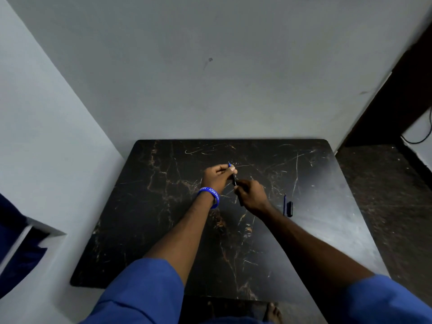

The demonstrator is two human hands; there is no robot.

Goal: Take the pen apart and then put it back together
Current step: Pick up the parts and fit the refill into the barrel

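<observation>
Over the middle of the black marble table (163,206), both hands hold a slim pen barrel (234,181). My left hand (216,177), with a blue wristband, pinches its upper end, where a blue tip pokes out above the fingers. My right hand (251,195) grips the lower dark end. To the right, on the table, lie a thin blue refill (284,204) and a short black cap (290,209) side by side, apart from both hands.
The table is pushed against a grey wall at the back and another on the left. A dark speckled floor (385,183) runs along the right. A bare foot (273,313) shows under the near edge. A black cable (418,139) hangs at far right.
</observation>
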